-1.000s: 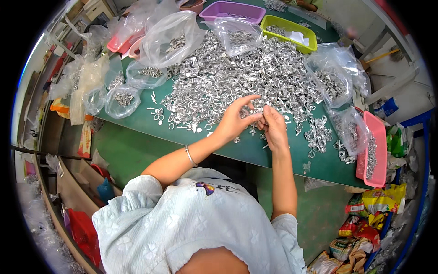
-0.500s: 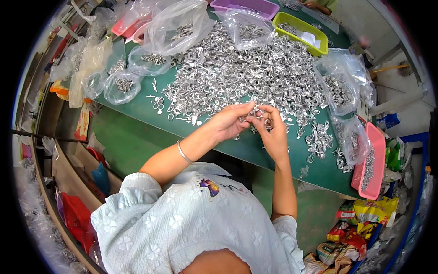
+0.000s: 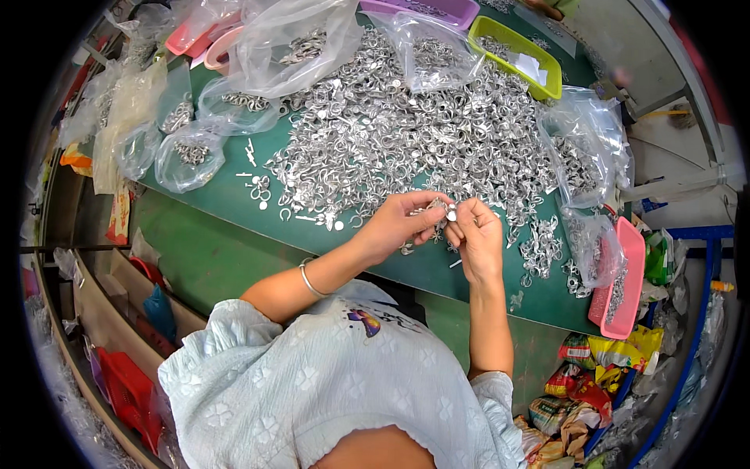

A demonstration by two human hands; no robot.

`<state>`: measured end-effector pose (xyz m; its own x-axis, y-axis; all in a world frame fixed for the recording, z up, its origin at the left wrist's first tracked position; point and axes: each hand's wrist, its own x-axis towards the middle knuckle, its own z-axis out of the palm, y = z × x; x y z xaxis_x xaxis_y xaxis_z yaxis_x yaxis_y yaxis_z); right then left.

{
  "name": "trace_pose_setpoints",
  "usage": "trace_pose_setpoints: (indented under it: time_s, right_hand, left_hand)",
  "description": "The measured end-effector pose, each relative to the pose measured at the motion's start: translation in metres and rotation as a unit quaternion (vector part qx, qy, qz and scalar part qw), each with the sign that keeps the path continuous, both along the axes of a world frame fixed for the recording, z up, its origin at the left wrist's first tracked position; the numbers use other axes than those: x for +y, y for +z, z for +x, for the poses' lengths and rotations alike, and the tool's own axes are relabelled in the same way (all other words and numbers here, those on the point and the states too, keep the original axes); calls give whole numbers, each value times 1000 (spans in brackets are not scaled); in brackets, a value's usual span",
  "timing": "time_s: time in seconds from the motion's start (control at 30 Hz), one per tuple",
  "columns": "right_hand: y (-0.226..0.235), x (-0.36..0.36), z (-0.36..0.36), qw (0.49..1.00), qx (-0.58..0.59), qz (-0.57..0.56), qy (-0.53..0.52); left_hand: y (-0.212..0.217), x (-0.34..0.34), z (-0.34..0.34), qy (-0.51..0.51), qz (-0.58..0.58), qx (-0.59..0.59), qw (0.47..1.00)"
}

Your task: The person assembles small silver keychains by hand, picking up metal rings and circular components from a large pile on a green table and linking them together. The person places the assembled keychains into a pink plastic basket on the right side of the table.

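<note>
A large heap of silver-coloured metal rings and small jewellery pieces covers the table, and both of my hands meet at its near edge. My left hand, with a bangle on its wrist, is closed around several silver metal rings. Close against it, my right hand pinches at the same cluster with thumb and fingers. A bright round disc shows between the fingertips of both hands; which piece it belongs to is too small to tell. More loose rings lie just below the hands.
Clear plastic bags of metal pieces lie at left, back and right. A yellow-green basket and a purple tray stand at the back. A pink basket sits at the table's right edge. Small separate pieces lie left of the heap.
Both hands have shifted slightly lower and turned the held pieces, so a shiny disc now shows. My right fingers have curled more tightly. The whole view has shifted a little.
</note>
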<state>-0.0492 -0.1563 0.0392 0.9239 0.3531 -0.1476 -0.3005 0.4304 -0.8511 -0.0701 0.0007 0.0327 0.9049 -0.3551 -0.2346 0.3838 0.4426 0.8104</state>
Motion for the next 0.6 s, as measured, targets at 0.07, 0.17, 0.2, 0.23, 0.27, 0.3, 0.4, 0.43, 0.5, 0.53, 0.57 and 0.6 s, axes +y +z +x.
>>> trace_pose_setpoints:
  time_s: [0.07,0.17,0.2,0.23,0.27,0.3,0.4,0.43,0.5,0.53,0.57,0.6]
  right_hand:
    - [-1,3,2,994,-65,-84,-13]
    - [-1,3,8,992,-79,-102,9]
    - [1,6,8,993,-65,-99,7]
    - [5,10,7,994,-51,-95,5]
    - [9,13,6,995,-37,-92,4]
    - [10,10,5,995,-53,-68,43]
    - [23,15,0,979,-105,-170,29]
    - [22,18,-5,970,-136,-199,3]
    - [24,23,-8,946,-186,-260,-46]
    - [25,26,-10,932,-211,-288,-68]
    - [24,28,-12,910,-228,-334,-89]
    - [25,30,-13,891,-275,-354,-81]
  left_hand:
    - [7,3,0,18,40,-42,998]
    - [8,10,4,13,-41,-4,999]
    - [8,13,5,11,-77,8,997]
    - [8,16,6,7,-77,9,997]
    - [7,19,7,3,-77,9,997]
    - [7,22,8,0,-77,10,997]
    - [8,30,8,-2,4,-18,1000]
    - [11,32,8,-1,24,-34,999]
    - [16,33,5,0,63,-68,996]
    - [15,34,4,15,81,-83,993]
    - [14,33,3,29,99,-98,990]
    - [14,34,2,44,117,-113,986]
